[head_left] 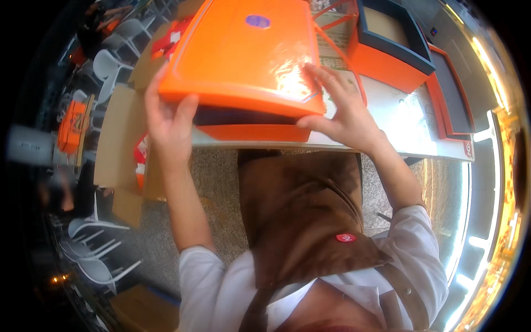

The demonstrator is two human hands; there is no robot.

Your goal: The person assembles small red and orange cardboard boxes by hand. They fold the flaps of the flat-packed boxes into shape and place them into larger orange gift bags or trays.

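Observation:
An orange box lid [232, 61] with a purple oval mark sits over a matching box base [254, 133]; a dark gap shows between them along the near side. At the lid's near left corner, my left hand [168, 122] is closed round the edge, thumb in front and fingers along the side. My right hand [351, 113] is at the near right corner with its fingers spread. Its fingertips lie over the shiny top and its thumb is by the corner. The far end of the lid is cut off by the picture's rim.
Right of the lid stands an open orange box [387, 63] with a dark rim, beside a shallow orange tray-like piece [451, 91]. An orange strap [343, 50] runs between the boxes. Open cardboard [119, 135] is left of the white table [398, 141]. White chairs [99, 271] stand farther left.

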